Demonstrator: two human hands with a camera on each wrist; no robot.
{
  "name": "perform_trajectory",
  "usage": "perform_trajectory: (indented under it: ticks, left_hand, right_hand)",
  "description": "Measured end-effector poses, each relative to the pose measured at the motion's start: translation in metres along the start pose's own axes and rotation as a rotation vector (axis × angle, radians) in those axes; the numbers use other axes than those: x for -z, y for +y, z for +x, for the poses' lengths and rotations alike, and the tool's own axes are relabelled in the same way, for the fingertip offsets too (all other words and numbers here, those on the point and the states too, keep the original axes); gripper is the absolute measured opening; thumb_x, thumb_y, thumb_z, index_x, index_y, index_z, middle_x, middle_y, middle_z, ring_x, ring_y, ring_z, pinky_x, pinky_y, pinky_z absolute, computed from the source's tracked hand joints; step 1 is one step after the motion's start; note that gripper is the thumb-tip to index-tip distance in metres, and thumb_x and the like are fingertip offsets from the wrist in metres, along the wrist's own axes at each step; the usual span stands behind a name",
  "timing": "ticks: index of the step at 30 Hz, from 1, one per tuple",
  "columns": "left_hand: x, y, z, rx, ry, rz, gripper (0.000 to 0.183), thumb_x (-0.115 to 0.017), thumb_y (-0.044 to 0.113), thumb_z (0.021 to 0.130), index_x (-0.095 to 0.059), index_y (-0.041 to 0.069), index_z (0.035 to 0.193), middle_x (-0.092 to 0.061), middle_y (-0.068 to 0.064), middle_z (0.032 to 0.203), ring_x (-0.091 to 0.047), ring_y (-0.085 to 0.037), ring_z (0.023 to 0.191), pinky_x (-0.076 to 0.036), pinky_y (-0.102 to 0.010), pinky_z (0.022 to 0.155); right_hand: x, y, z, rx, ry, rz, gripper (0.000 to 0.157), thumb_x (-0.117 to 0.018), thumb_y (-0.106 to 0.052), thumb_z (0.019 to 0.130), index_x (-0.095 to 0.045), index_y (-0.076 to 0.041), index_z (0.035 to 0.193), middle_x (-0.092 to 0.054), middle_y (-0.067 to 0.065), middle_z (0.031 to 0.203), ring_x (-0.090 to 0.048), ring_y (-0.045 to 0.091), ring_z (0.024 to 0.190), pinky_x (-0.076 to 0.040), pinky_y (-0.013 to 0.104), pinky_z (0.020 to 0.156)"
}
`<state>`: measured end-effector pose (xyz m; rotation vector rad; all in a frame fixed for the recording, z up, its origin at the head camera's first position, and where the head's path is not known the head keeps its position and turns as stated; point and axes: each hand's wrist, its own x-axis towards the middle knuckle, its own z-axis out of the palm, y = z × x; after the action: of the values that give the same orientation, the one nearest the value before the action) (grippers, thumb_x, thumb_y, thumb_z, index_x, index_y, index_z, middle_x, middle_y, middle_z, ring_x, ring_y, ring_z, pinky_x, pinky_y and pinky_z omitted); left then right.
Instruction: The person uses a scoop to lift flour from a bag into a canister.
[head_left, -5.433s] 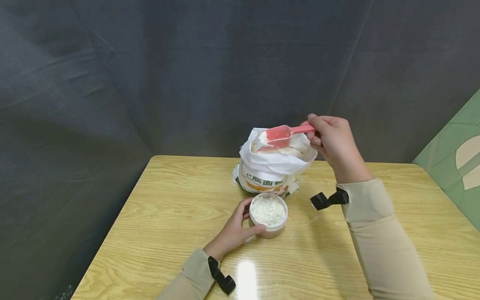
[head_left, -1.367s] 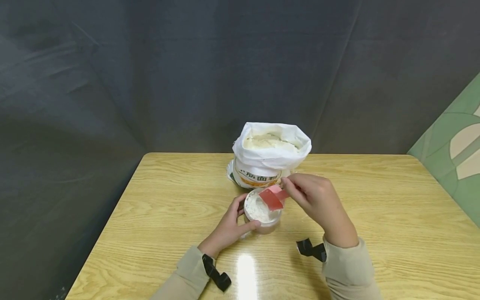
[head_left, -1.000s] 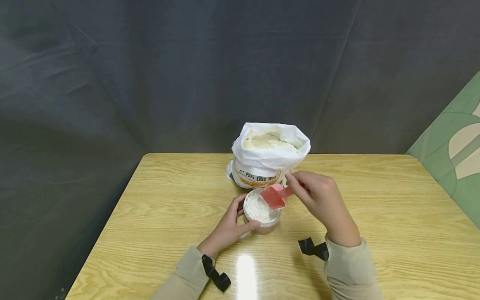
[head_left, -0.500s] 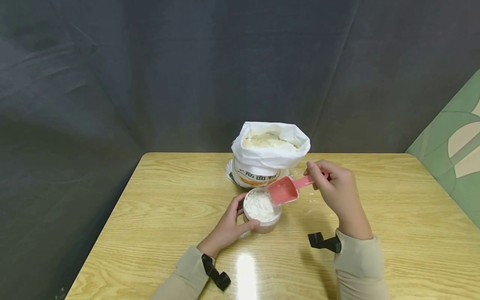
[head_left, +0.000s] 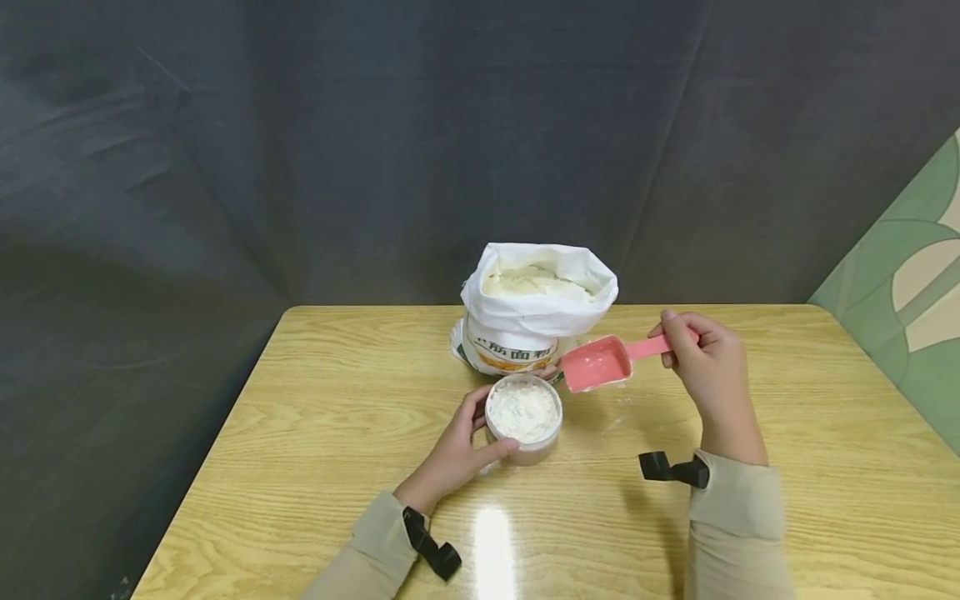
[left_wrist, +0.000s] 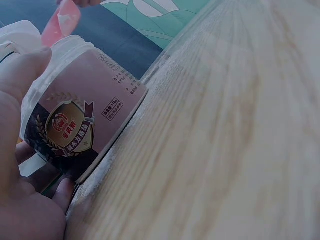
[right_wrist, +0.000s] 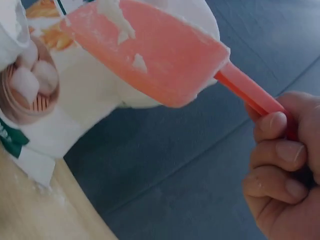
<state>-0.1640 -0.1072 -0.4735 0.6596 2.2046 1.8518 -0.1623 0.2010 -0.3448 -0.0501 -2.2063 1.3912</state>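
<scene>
My left hand (head_left: 455, 457) grips the near left side of a round plastic jar (head_left: 534, 451) standing on the table. White flour (head_left: 523, 412) fills the jar almost to its rim. A brown and black label (left_wrist: 70, 125) shows on its wall in the left wrist view. My right hand (head_left: 708, 362) pinches the handle of a pink scoop (head_left: 597, 364), held to the right of the jar, above the table. Streaks of flour cling inside the scoop's bowl in the right wrist view. Behind the jar stands an open flour bag (head_left: 536, 317), its white top rolled down and flour showing inside.
The wooden table (head_left: 337, 400) reaches back to a dark cloth (head_left: 420, 150). Thin traces of flour lie on the table right of the jar. A green patterned panel (head_left: 900, 275) stands at the far right.
My right hand carried the scoop from above the flour bag to the jar and tipped it there. It has since drawn the scoop right, bowl turned back up. My left hand stays on the jar.
</scene>
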Motion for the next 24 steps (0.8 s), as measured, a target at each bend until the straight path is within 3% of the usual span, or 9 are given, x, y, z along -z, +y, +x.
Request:
perform_trajectory:
  ticks: [7, 15, 19, 24]
  left_hand:
    - [0.0, 0.0, 0.0, -0.004, 0.003, -0.004, 0.085, -0.079, 0.03, 0.09, -0.029, 0.011, 0.156, -0.037, -0.012, 0.156, -0.039, -0.026, 0.142, -0.034, -0.041, 0.118]
    - [0.0, 0.001, 0.0, -0.005, -0.008, -0.006, 0.085, -0.079, 0.03, 0.091, -0.028, 0.011, 0.156, -0.037, -0.011, 0.156, -0.038, -0.025, 0.142, -0.034, -0.041, 0.118]
    - [0.001, 0.002, 0.0, -0.003, -0.008, -0.006, 0.085, -0.079, 0.031, 0.091, -0.028, 0.012, 0.157, -0.037, -0.01, 0.156, -0.039, -0.024, 0.142, -0.034, -0.041, 0.118]
    - [0.001, 0.002, -0.001, 0.003, -0.008, -0.009, 0.084, -0.078, 0.03, 0.091, -0.028, 0.013, 0.156, -0.038, -0.01, 0.156, -0.04, -0.025, 0.141, -0.034, -0.041, 0.118]
  right_hand:
    - [0.007, 0.022, 0.008, -0.188, 0.071, 0.064, 0.037, -0.056, -0.027, 0.105, -0.071, -0.001, 0.083, -0.055, -0.006, 0.054, -0.042, 0.004, 0.045, -0.033, 0.017, 0.04]
    - [0.005, 0.048, 0.014, -0.381, 0.159, 0.198, 0.043, -0.057, -0.03, 0.104, -0.07, -0.009, 0.069, -0.056, -0.003, 0.051, -0.042, 0.004, 0.04, -0.031, 0.017, 0.035]
    - [0.002, 0.062, 0.014, -0.41, 0.109, 0.098, 0.045, -0.051, -0.037, 0.106, -0.069, -0.01, 0.076, -0.056, -0.006, 0.05, -0.042, 0.004, 0.04, -0.035, 0.017, 0.037]
    - [-0.001, 0.073, 0.013, -0.413, 0.043, -0.015, 0.05, -0.043, -0.04, 0.108, -0.067, 0.002, 0.094, -0.055, -0.01, 0.053, -0.042, 0.005, 0.043, -0.036, 0.02, 0.04]
